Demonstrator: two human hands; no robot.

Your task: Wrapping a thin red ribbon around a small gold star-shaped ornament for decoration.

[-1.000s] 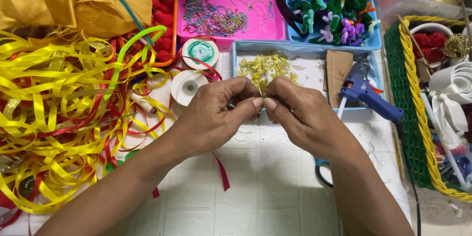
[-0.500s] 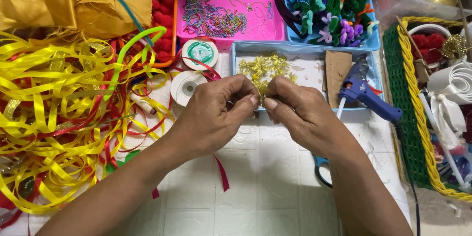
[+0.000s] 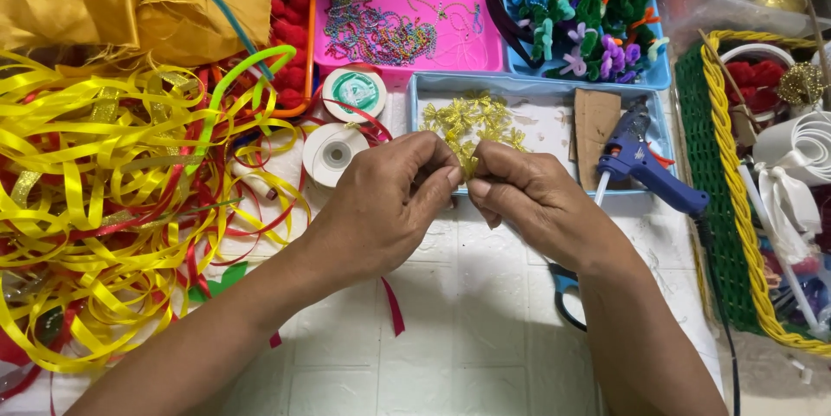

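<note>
Head view | my left hand [image 3: 389, 204] and right hand [image 3: 528, 199] pinch one small gold bow [image 3: 468, 165] between fingertips, over the blue tray [image 3: 545, 87] edge | best kept taut, grip close.

The small gold ribbon piece [image 3: 468, 159] is almost wholly hidden between the fingertips of the left hand [image 3: 389, 199] and right hand [image 3: 537, 199], so its shape cannot be told. The blue-handled scissors [image 3: 564, 290] lie mostly behind the right forearm. The green and yellow woven basket [image 3: 723, 208] runs off the right edge.
</note>
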